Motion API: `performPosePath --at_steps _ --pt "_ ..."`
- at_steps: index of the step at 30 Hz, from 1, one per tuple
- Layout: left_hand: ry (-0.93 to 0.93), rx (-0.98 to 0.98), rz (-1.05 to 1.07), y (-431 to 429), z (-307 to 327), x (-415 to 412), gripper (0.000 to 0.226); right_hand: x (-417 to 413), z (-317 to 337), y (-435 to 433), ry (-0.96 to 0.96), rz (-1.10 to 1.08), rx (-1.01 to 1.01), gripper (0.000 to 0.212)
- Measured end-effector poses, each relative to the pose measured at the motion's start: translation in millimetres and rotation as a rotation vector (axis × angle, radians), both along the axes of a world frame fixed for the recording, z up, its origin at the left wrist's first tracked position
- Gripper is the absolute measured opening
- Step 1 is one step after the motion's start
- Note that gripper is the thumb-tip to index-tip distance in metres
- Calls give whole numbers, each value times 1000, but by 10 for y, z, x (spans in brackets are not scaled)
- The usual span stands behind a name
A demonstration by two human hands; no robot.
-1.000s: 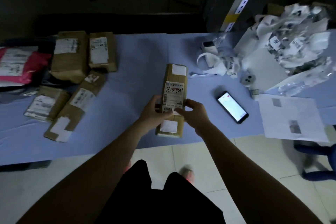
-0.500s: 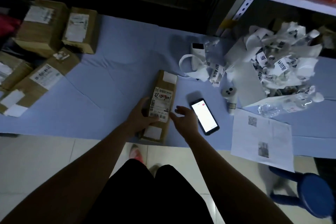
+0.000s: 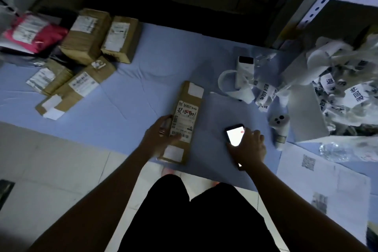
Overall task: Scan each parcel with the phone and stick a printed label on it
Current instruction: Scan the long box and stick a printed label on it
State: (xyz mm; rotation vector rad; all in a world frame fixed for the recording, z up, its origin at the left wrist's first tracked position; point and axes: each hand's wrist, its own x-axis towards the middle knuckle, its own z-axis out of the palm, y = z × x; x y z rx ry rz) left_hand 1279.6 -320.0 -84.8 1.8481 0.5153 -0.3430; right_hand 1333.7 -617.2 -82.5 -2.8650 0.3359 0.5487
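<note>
Parcel (image 3: pixel 183 93) lies lengthwise on the blue table (image 3: pixel 143 80) at the centre of the frame, its label (image 3: pixel 184 120) face up. The left hand (image 3: pixel 156 139) holds the parcel's near left edge, thumb on the label. The right hand (image 3: pixel 248 147) has its fingers (image 3: pixel 256 134) curled round the lit phone (image 3: pixel 235 135), just right of the parcel. For a clean scan, lift the phone level above the barcode and slide the thumb clear. Dim light blurs the barcode, and the hand hides the phone's lower half.

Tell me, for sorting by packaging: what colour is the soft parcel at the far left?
The soft parcel is pinkish red, seen in the head view.
</note>
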Motion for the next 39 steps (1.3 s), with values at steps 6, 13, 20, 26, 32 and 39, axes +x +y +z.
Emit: performPosePath --at_steps 6,13,20,26,32,39 --pt "81 13 21 -156 97 -291 97 32 -119 -141 6 51 102 78" --pt "-56 143 293 -279 271 -514 77 169 -81 -122 -49 52 464 69" --pt "-243 144 564 162 594 -422 73 394 600 266 11 464 559 48" --pt "-257 108 556 412 715 -280 75 466 1084 389 -70 716 413 81" --pt "-283 116 524 619 721 -90 76 316 1271 373 -76 743 401 84" --pt "-262 171 453 723 709 61 76 190 1375 491 -111 734 372 80"
